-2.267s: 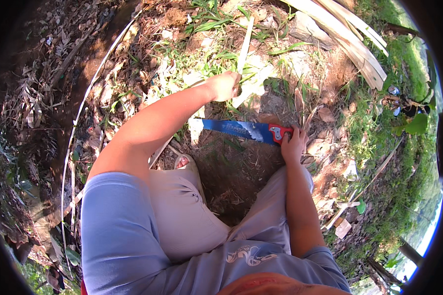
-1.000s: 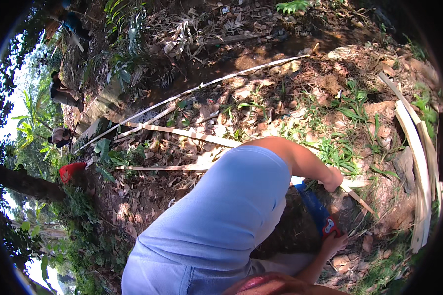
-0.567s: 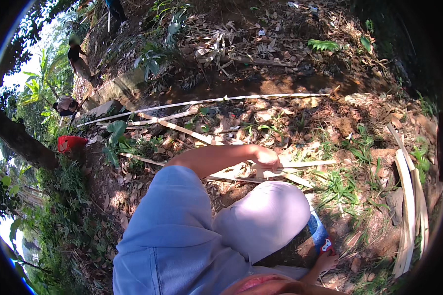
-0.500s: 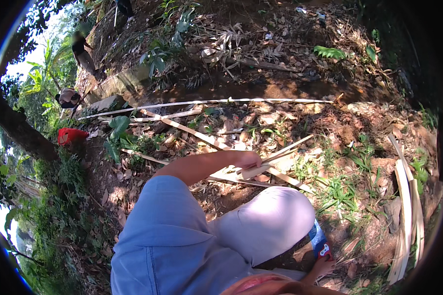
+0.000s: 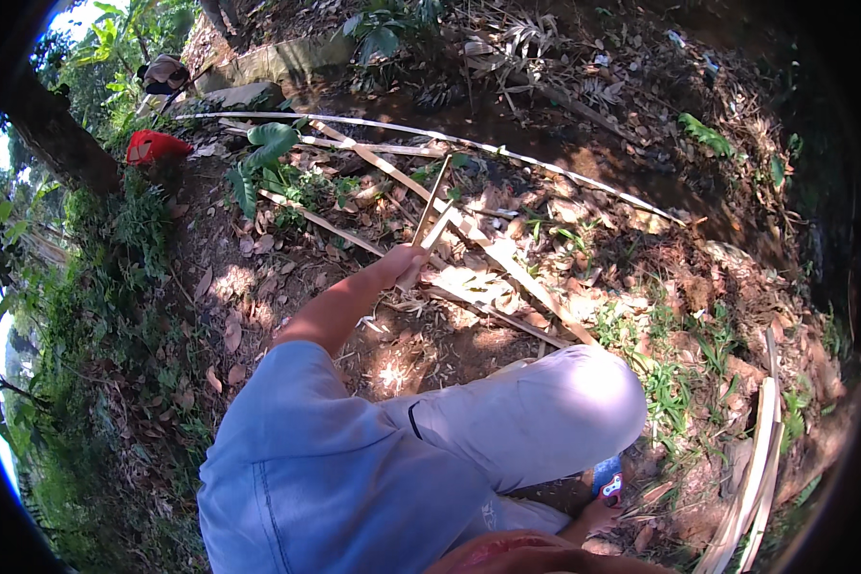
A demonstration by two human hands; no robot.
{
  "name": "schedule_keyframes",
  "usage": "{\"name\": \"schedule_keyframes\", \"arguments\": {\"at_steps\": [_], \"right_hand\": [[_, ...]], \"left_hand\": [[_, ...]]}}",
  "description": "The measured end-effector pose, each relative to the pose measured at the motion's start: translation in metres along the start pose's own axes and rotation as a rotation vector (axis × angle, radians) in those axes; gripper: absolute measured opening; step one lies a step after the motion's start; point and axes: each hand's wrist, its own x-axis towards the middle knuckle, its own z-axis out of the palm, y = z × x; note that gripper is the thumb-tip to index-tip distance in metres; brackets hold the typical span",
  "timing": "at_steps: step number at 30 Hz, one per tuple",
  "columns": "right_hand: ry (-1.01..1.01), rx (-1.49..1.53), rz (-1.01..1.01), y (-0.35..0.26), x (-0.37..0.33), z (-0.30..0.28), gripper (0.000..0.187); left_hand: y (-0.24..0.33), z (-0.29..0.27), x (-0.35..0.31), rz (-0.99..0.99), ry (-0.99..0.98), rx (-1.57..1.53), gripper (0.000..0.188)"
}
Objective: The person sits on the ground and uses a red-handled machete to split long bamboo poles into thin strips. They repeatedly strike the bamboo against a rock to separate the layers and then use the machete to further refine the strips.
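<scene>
My left hand [image 5: 409,260] is closed round a few short flat wooden strips [image 5: 432,203], their ends spread above the fist. Around it, long pale wooden strips [image 5: 521,271] lie crossed on leaf litter, with shavings [image 5: 474,284] among them. Low by my bent knee, my right hand [image 5: 595,519] is closed at a flat blue thing with a red-and-white grip [image 5: 610,486]. My leg partly covers that thing, so its kind is unclear.
A long thin strip [image 5: 392,122] lies along a muddy channel. More strips [image 5: 748,488] are at the right. A red bag-like thing [image 5: 158,146] rests near a tree trunk [image 5: 57,139]. Farther back, a person [image 5: 163,74] bends over beside a concrete ledge [image 5: 277,62].
My left hand has drawn back left and nearer to me with the strips, which now point upward. My right hand has shifted slightly left. The view has turned.
</scene>
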Motion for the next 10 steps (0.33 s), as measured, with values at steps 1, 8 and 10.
{"name": "schedule_keyframes", "arguments": {"at_steps": [1,8,10], "right_hand": [[0.001,0.001,0.0,0.004,0.003,0.003,0.065],[-0.129,-0.007,0.018,0.02,0.013,0.005,0.085],[-0.164,0.058,0.003,0.02,0.012,0.022,0.088]], "left_hand": [[0.012,-0.002,-0.006,0.045,0.032,0.095,0.017],[0.021,-0.063,0.016,0.126,0.144,-0.034,0.038],[0.005,-0.113,0.02,0.114,0.166,-0.095,0.054]]}}
